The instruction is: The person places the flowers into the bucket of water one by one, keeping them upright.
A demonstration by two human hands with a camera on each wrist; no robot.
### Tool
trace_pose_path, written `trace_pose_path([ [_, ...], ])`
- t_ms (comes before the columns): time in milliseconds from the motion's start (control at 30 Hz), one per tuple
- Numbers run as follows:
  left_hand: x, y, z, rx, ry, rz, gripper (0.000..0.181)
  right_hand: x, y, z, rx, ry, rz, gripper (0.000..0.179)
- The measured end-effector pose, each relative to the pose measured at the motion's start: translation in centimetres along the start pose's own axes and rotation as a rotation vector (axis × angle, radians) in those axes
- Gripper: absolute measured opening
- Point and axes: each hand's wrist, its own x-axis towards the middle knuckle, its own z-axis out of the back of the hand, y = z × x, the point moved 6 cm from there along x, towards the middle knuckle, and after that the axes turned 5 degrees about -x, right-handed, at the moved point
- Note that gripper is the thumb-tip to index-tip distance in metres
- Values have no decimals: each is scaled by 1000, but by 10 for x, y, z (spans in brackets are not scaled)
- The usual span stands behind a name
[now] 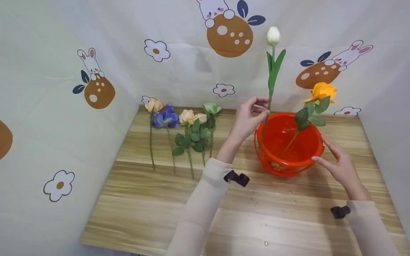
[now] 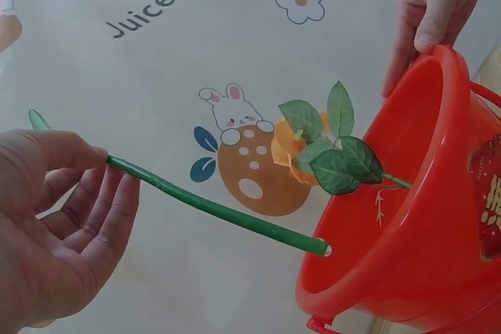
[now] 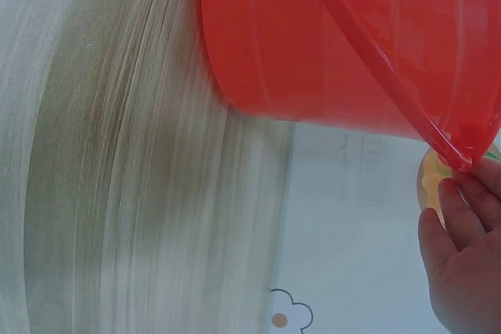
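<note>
My left hand [image 1: 246,117] pinches the green stem of a white tulip [image 1: 273,36], held upright at the left side of a red bucket [image 1: 267,161]. In the left wrist view the cut end of the tulip stem [image 2: 235,213] overlaps the bucket's mouth, near the rim. My right hand [image 1: 342,169] rests against the bucket's right side, fingers fairly straight and spread, thumb at the rim. Inside the bucket an orange-yellow rose [image 1: 323,93] leans toward the back right, its green leaves above the rim.
Several flowers lie in a row on the wooden table [image 1: 137,206] at left: a peach rose [image 1: 154,105], a blue-purple flower [image 1: 167,116], pale roses [image 1: 187,116] and a green flower [image 1: 212,107]. Water drops [image 1: 266,243] dot the table in front. Printed cloth [image 1: 183,78] hangs close behind.
</note>
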Motion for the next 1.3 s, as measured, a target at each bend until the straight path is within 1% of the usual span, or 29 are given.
trace_pose_path([
  [67,0,-4,-3,-12,9,-4,27,0,0,0,5,5,-9,74],
  [167,-3,-15,-8,-32,24,4,27,1,-1,0,3,5,-24,74],
  [233,-5,-20,-10,-29,23,10,26,2,-2,0,2,5,-29,74],
  [367,-2,-18,-14,-16,9,4,25,1,-2,0,-7,-2,-9,75],
  [500,7,1,-19,3,6,-35,26,1,3,0,-24,-19,22,75],
  [600,13,17,-23,20,-1,-52,27,0,13,2,-32,-24,33,74],
  [700,14,26,-27,26,-7,-55,26,-3,26,4,-40,-22,31,72],
  [800,13,35,-31,60,-11,-53,24,-5,36,6,-46,-23,32,72],
  [1033,9,59,-44,140,-5,-9,23,-8,39,9,-59,-41,40,71],
  [1167,6,73,-50,205,4,42,23,-8,37,9,-54,-44,45,71],
  [1300,4,84,-54,293,19,117,23,-6,38,6,-37,-25,40,71],
])
